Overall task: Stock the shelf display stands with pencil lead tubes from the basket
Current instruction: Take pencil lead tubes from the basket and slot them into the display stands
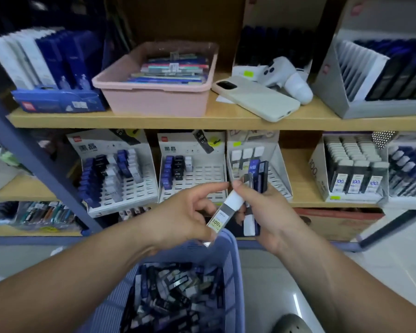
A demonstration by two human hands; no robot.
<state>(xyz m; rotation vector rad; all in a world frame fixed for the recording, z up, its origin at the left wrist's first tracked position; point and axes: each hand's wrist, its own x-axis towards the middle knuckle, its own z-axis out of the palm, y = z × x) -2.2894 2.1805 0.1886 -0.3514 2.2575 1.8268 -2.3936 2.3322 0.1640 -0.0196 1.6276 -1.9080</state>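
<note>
A blue plastic basket [231,265] at the bottom centre is full of loose pencil lead tubes [175,296]. Above its far rim my left hand [178,215] pinches a lead tube with a white cap [226,210], tilted. My right hand [269,212] grips a bundle of several dark and blue tubes [258,174] standing upright, and its thumb touches the white-capped tube. Three slotted white display stands sit on the middle shelf: the left stand [120,181] is well filled, the middle stand [192,174] holds a few tubes, the right stand [279,169] is partly hidden by my right hand.
On the upper shelf [154,120] stand a pink tray of pens [154,97], a phone [255,97] and a white handheld device [286,75]. Boxes of lead packs [353,174] fill the middle shelf's right side. A blue upright post [34,152] slants at left.
</note>
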